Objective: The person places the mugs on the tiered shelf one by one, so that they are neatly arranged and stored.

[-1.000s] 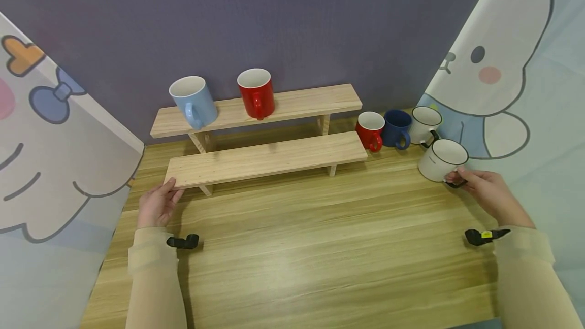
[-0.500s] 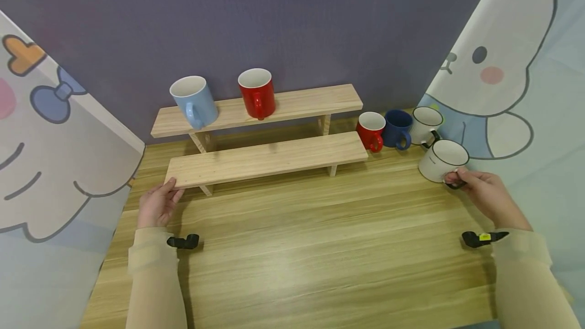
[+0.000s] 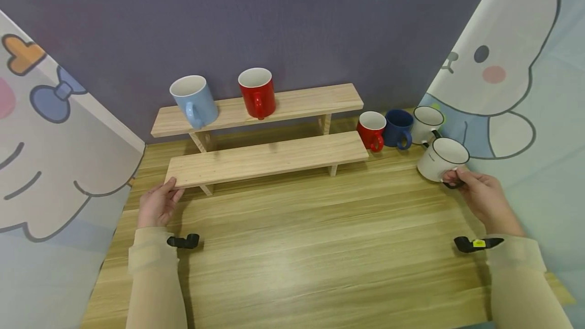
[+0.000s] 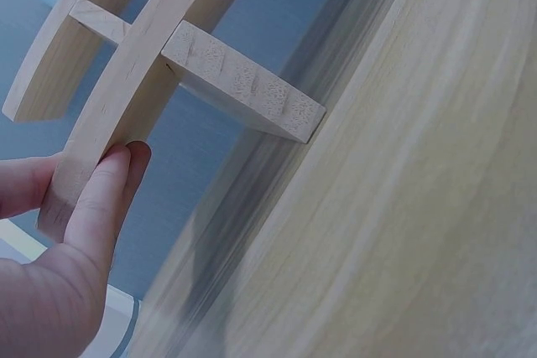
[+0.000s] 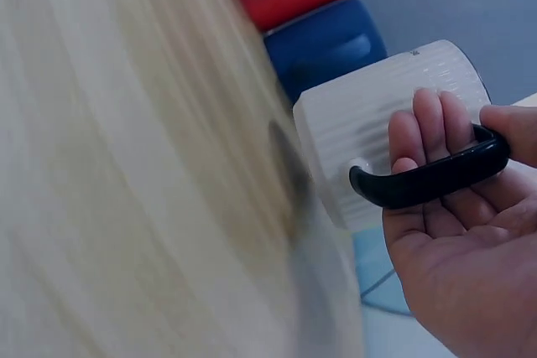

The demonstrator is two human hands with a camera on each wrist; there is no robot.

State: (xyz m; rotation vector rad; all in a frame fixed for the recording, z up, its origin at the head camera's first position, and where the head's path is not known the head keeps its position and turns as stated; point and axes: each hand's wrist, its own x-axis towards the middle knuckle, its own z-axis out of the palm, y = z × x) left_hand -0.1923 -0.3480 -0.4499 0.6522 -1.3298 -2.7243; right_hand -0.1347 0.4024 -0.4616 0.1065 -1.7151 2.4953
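Seen only from the right wrist: fingers of the right hand threaded through the black handle of the white mug, thumb pressed over the far end of the handle, mug wall lying against the fingertips at about 11 o'clock from the palm. Head view merely shows the right hand closed at the mug's near side, white mug at 10 o'clock of the knuckles and tilted, near the table's right edge; whether lifted or resting, not clear.

Seen only from the left wrist: thumb laid flat along the edge of the lower shelf board, a finger behind the board, a light pinch on its corner. Head view places the left hand at 7 o'clock of the lower shelf board.

Farther back, beyond the white mug at 11 o'clock: a small red mug, a dark blue mug, another white mug in a row. On the upper shelf: a light blue mug and a red mug.
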